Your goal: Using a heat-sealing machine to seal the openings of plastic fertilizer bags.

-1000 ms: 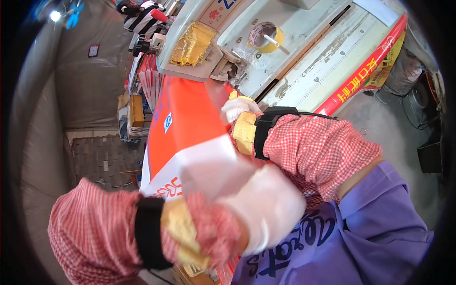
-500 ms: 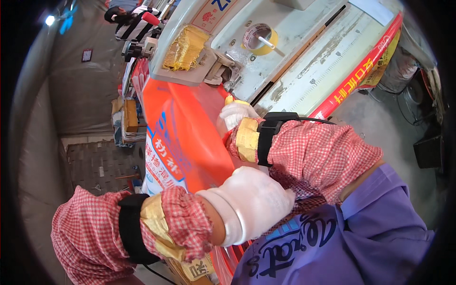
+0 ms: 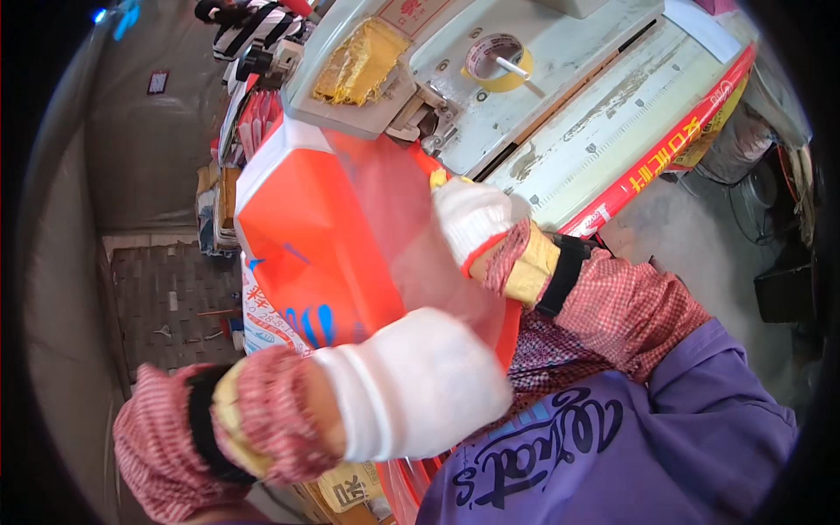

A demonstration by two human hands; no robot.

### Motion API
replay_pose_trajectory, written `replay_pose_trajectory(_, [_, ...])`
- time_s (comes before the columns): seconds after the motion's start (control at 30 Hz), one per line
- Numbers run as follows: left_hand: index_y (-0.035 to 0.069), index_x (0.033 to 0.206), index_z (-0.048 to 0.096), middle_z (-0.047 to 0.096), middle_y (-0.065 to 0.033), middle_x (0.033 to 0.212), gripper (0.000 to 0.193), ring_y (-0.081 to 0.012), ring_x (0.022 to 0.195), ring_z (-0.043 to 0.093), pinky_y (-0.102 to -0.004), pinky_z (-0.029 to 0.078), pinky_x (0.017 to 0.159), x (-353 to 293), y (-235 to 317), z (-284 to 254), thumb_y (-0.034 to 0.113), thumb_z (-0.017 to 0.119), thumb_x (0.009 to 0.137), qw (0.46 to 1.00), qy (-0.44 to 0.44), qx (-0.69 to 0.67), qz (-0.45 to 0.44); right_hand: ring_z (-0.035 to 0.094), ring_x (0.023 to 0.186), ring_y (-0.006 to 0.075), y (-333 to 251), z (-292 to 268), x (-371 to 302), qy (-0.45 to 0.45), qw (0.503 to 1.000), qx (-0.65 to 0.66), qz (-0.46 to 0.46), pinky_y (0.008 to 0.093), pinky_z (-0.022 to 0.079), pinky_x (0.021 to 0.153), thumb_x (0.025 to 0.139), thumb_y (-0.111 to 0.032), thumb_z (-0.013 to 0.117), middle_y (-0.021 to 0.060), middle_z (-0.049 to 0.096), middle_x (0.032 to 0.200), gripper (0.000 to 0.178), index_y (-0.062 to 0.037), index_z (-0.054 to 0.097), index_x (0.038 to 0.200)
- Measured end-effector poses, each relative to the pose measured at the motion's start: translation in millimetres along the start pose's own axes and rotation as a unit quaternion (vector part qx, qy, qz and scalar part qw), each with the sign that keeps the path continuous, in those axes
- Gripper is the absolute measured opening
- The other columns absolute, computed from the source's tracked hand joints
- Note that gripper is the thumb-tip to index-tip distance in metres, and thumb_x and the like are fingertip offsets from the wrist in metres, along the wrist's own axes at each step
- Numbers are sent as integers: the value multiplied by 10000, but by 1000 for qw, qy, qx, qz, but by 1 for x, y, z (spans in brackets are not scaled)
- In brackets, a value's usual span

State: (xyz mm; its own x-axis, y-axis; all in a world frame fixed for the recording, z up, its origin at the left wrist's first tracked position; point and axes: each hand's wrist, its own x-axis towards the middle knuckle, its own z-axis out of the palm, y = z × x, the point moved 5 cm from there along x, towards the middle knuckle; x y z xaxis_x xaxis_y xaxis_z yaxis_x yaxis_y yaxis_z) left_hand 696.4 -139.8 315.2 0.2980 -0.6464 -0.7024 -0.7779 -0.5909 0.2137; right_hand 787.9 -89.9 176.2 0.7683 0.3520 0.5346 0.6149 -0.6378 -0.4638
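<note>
Orange bag (image 3: 306,210) positioned ahead of left hand (image 3: 424,385), leftward of right hand (image 3: 477,214). Since half second ago, orange panel is swung aside, more translucent film exposed (bag seemingly mid-handling). Left hand blurred, grip cannot be told; right fingertips set near bag's red edge, pinch cannot be confirmed. Bag contents not discernible. Beyond right hand, white stick (image 3: 514,68) rested in tape roll (image 3: 500,85).

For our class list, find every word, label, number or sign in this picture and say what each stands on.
Kind and place only, wording not copied.
Large dark lettering: purple garment.
Yellow characters: red strip.
Red print: pale machine label, partly cut off.
Blue and red print: orange bag; small lines blurred.
Dark characters: yellowish package at lower edge.
Print: tape roll; too small to read.
Wall sign: too small to read.
</note>
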Motion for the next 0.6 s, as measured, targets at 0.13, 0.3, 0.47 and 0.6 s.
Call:
replay_pose_trajectory(0.13, [88,622,556,551,-62,583,58,-247,566,586,-347,465,475,19,-40,25,144,567,628,994,53,15,-92,582,571,312,3,15,22,-67,991,112,-8,402,449,479,681,-152,565,152,579,621,154,-14,596,742])
replay_pose_trajectory(0.3, [49,600,602,575,-125,598,87,-285,601,597,-377,470,516,20,-116,35,119,553,617,970,151,101,-161,604,806,360,30,22,52,-254,940,214,83,401,491,683,699,-223,566,218,614,888,338,-23,602,969])
replay_pose_trajectory(0.47, [1,819,601,603,-223,800,170,-358,802,587,-410,469,679,-10,-246,82,129,501,771,813,384,-120,-421,618,766,205,3,22,33,-335,598,674,276,315,530,616,831,-73,497,110,593,928,419,-36,425,1242])
replay_pose_trajectory(0.6, [-6,797,572,593,-218,797,148,-381,784,573,-434,456,678,-42,-284,81,116,489,783,745,489,-124,-436,606,858,312,-21,0,44,-296,890,344,44,348,500,759,777,-149,567,200,579,1016,541,13,376,1256])
